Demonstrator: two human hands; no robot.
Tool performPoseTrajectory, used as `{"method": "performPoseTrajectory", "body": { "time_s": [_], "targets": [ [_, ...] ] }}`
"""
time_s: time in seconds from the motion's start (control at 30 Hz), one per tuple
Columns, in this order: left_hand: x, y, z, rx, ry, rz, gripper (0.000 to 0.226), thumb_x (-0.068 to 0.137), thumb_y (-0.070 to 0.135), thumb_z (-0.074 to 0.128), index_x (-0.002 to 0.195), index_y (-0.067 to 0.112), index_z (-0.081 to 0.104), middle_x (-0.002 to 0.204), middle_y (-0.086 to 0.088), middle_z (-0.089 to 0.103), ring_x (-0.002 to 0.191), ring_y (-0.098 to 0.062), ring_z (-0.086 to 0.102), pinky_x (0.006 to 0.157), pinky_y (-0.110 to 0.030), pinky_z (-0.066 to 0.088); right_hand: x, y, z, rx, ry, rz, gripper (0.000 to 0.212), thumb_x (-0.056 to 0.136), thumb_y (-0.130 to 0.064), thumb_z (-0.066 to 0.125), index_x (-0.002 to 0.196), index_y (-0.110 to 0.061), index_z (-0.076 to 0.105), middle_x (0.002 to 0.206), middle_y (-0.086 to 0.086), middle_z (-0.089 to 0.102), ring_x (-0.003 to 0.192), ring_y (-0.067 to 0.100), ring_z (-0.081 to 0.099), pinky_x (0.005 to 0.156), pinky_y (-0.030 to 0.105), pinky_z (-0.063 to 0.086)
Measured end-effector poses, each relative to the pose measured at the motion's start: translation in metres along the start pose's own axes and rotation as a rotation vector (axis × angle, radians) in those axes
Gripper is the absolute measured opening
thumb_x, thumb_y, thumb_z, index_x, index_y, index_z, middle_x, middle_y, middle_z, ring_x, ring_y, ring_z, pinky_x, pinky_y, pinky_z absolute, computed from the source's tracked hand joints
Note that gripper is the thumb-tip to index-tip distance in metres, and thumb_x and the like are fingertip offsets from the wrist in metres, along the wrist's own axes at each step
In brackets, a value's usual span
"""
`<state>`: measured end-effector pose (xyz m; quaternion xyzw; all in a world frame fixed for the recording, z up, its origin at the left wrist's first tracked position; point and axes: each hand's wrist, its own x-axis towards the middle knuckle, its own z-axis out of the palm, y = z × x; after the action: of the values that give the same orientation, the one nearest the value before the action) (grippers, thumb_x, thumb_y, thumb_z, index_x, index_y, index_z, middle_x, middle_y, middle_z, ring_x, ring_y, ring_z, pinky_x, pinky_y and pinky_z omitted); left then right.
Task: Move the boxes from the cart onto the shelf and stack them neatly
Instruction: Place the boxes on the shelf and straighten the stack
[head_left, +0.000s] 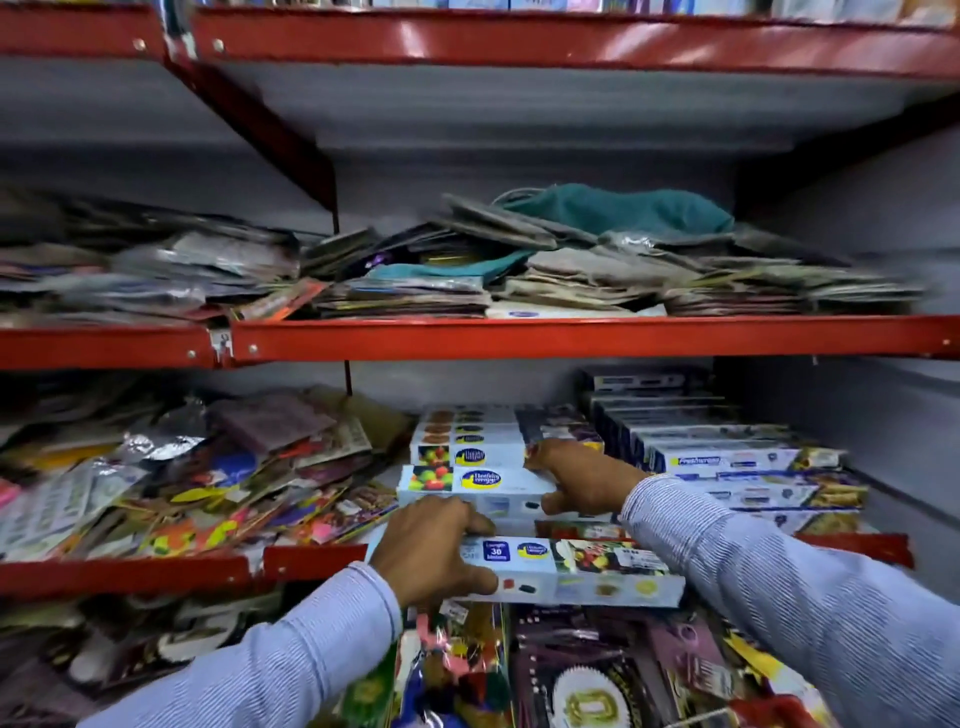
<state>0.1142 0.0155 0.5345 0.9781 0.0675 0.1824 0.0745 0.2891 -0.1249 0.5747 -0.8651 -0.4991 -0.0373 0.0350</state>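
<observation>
- The long box (576, 569) sits at the shelf (306, 560) front edge, overhanging it.
- Left hand (431, 551) grasps its left end, fingers (480, 526) curled over the top.
- Right hand (576, 475) presses on the stacked boxes (467, 478), fingers bent.
- Risk: the one-ended grip could let the far end sag, knocking the stack askew.

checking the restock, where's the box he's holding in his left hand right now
In the head view it's low centre, the long white box gripped by the left hand, at the red shelf edge, just below the shelved box stack.
</observation>
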Motion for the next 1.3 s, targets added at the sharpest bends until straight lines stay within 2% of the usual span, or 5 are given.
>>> {"method": "performPoseTrajectory", "body": {
  "time_s": [0.77,1.0,1.07,1.17,1.3],
  "targets": [
    [0.063,-0.057,0.039,-0.065,-0.057,-0.146,0.06,0.064,0.053,0.081,0.12,0.035,0.069,0.129,0.013,0.068,0.112,-0.014,0.063,0.085,-0.028,0.046,0.102,0.039,0.071,0.024,0.023,0.106,0.048,0.088,-0.021,0.067,0.133,-0.009,0.055,0.136,0.017,0.053,0.126,0.032,0.05,0.106,0.036,0.044],
    [0.077,-0.072,0.043,-0.074,-0.034,-0.152,0.056,0.065,0.049,0.084,0.118,0.034,0.071,0.124,0.011,0.071,0.105,-0.015,0.067,0.078,-0.029,0.049,0.099,0.045,0.066,0.079,0.137,0.124,0.007,0.08,-0.013,0.076,0.077,-0.018,0.072,0.092,0.014,0.064,0.084,0.025,0.062,0.081,0.027,0.051],
    [0.085,-0.074,0.044,-0.088,-0.035,-0.155,0.056,0.065,0.048,0.084,0.118,0.035,0.071,0.122,0.011,0.072,0.104,-0.014,0.067,0.077,-0.028,0.048,0.101,0.05,0.063,0.142,0.13,0.108,0.024,0.08,-0.006,0.073,0.063,-0.022,0.068,0.082,0.015,0.062,0.076,0.022,0.06,0.078,0.024,0.048],
    [0.098,-0.074,0.047,-0.148,-0.056,-0.157,0.052,0.067,0.044,0.084,0.117,0.031,0.073,0.122,0.009,0.072,0.107,-0.013,0.068,0.086,-0.028,0.053,0.099,0.055,0.056,0.166,0.114,0.069,0.02,0.087,-0.009,0.066,0.105,-0.007,0.077,0.113,0.011,0.075,0.105,0.024,0.069,0.096,0.028,0.052],
    [0.113,-0.071,0.056,-0.241,-0.061,-0.171,0.047,0.069,0.038,0.083,0.115,0.029,0.073,0.12,0.006,0.074,0.101,-0.013,0.068,0.086,-0.036,0.058,0.096,0.061,0.054,0.196,0.07,0.074,0.026,0.093,-0.015,0.059,0.114,-0.009,0.074,0.122,0.007,0.072,0.116,0.022,0.064,0.106,0.028,0.045]
  ]
}}
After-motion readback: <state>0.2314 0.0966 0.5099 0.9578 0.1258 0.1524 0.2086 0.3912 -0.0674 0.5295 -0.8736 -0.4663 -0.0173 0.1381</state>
